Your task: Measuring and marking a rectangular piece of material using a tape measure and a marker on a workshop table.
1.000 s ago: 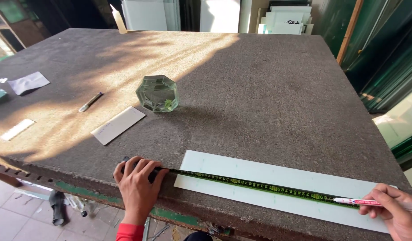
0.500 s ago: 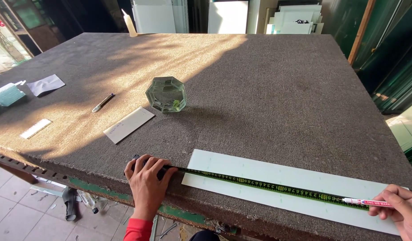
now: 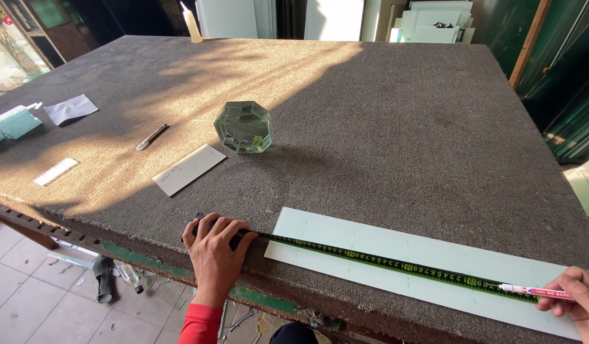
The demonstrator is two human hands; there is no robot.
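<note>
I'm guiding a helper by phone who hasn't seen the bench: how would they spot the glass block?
Start at the big grey felt-covered table and look left of its middle. Just beyond the small white card and right of the dark pen stands the glass block. It is the only chunky, greenish, many-sided clear piece; everything near it lies flat.

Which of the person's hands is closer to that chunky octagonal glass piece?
Left. The left hand lies just below the octagonal glass piece; the right hand is far off by the table's right edge.
</note>
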